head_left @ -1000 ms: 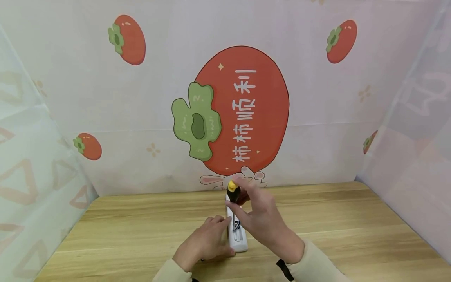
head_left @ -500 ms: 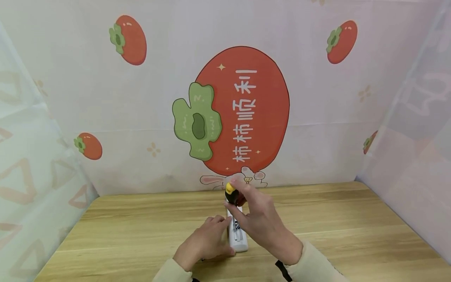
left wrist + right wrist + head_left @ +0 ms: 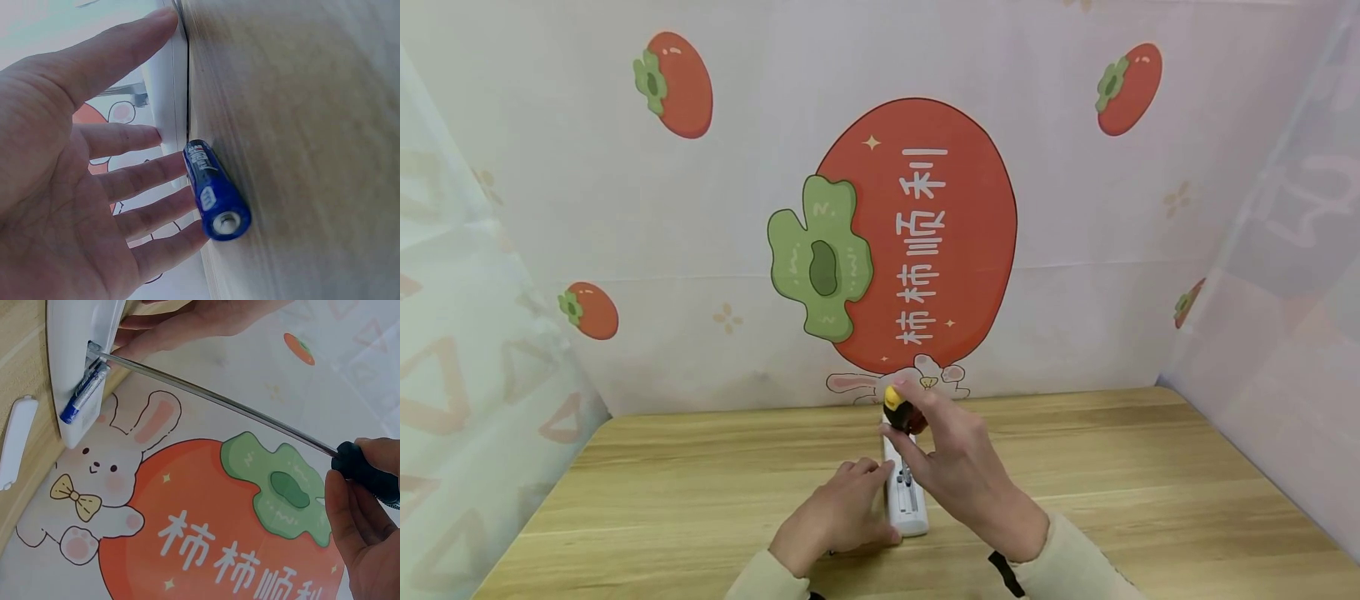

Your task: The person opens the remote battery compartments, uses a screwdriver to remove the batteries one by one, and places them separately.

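A white remote control [image 3: 912, 527] lies on the wooden table with its battery compartment uncovered and facing up. My right hand [image 3: 958, 454] grips the yellow-and-black handle of a screwdriver [image 3: 895, 410]. Its long metal shaft reaches down into the compartment, beside a blue battery [image 3: 84, 400] that sits tilted there in the right wrist view. My left hand [image 3: 842, 508] rests along the remote's left side, thumb near its close end and fingertips against the edge, fingers fairly straight. Another blue battery [image 3: 215, 190] lies on the table by those fingertips in the left wrist view.
A slim white battery cover [image 3: 17, 440] lies on the table [image 3: 685, 483] beside the remote. Behind the table hangs a pale backdrop [image 3: 730, 167] printed with persimmons and a rabbit. Similar patterned sheets enclose both sides.
The screwdriver dipped slightly left, then came back; its shaft now stands a little further right in the compartment. My left hand and the remote control have stayed put.
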`<state>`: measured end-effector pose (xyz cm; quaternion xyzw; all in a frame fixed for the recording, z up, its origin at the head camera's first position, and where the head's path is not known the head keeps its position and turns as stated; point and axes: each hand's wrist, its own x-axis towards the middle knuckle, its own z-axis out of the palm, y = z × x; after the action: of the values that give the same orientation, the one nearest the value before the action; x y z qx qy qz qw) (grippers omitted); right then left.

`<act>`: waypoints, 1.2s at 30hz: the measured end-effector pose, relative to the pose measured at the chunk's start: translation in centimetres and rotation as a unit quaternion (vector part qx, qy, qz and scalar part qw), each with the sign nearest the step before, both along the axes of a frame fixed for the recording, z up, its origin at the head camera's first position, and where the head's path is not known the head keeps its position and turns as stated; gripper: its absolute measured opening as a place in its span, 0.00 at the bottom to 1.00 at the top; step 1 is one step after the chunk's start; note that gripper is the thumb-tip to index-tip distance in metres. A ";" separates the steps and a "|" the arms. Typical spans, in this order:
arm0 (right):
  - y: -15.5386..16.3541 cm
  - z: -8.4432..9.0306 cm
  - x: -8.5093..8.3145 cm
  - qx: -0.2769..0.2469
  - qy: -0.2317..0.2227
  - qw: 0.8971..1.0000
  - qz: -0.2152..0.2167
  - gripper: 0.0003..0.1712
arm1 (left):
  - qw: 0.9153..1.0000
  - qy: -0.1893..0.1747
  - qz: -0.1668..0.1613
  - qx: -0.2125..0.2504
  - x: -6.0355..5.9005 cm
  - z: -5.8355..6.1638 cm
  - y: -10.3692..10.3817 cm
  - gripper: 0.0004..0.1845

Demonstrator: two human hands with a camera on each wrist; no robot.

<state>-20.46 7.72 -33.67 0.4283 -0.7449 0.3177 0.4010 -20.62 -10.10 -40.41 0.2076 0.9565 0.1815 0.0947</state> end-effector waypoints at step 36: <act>3.2 0.7 -0.6 -0.091 -0.076 0.993 -0.002 0.38 | 1.000 0.020 -0.002 0.010 0.3 -0.1 0.0 0.46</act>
<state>-21.04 10.94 -32.96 0.3637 -0.7420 0.4148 0.3809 -20.28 -10.11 -40.50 0.2139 0.9560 0.1868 0.0736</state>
